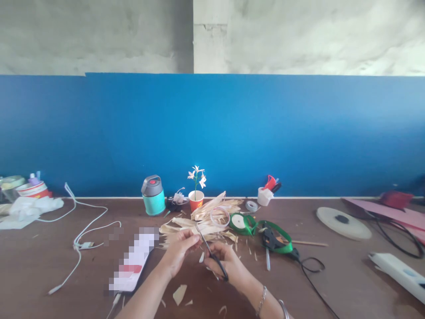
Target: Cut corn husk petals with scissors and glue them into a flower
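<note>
My left hand (179,250) pinches a small pale strip of dried husk (193,234) at the middle of the brown table (49,248). My right hand (226,261) is closed on black-handled scissors (212,254), whose blades reach up to the strip. Behind my hands lies a pile of dried corn husks (212,212) with a clear tape ring on it. Cut husk scraps (179,293) lie on the table in front of me.
A teal flask (153,195), an orange cup with a paper flower (195,199), a green ribbon spool (239,221), a glue gun with black cord (275,241), white cables (83,230), a blurred-out flat object (133,261), a round white disc (343,223) and a blue wall behind.
</note>
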A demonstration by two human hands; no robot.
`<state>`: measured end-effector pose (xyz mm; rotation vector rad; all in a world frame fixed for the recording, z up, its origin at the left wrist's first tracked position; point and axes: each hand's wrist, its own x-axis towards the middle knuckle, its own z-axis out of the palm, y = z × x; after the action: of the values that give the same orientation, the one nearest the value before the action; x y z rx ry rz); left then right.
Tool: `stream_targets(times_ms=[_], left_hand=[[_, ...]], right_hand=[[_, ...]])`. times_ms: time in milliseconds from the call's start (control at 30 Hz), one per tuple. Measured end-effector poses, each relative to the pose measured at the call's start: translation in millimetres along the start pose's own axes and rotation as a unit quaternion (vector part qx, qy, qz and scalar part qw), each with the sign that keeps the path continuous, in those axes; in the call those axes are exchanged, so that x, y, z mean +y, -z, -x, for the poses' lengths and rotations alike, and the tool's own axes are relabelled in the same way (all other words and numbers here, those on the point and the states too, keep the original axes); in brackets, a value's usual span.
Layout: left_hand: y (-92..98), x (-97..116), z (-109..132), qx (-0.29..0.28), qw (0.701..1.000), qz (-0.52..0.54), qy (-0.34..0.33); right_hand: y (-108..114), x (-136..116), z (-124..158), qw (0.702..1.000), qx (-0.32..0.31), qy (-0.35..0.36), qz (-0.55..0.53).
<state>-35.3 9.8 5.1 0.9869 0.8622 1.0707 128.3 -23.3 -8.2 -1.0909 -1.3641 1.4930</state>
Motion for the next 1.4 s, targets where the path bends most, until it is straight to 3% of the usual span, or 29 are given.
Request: stream_targets(times_ms=[167, 367, 933, 1400], left_hand=[[1.9, 2, 0, -0.008, 1.0, -0.023, -0.006], [0.0, 9, 3, -0.003, 0.998, -0.055, -0.002], [6.0, 12, 2, -0.018, 0.996, -0.082, -0.001], [13.0, 9, 0, -0.067, 0.99, -0.122, 0.017]], right_hand=[[1, -2, 1, 1.0, -0.01, 0.003, 0.01], [3, -6, 3, 0.999, -0.008, -0.042, 0.018], [6, -13, 7, 0.996, -0.013, -0.051, 0.067], [9, -16, 7, 0.993, -0.025, -0.062, 0.095]])
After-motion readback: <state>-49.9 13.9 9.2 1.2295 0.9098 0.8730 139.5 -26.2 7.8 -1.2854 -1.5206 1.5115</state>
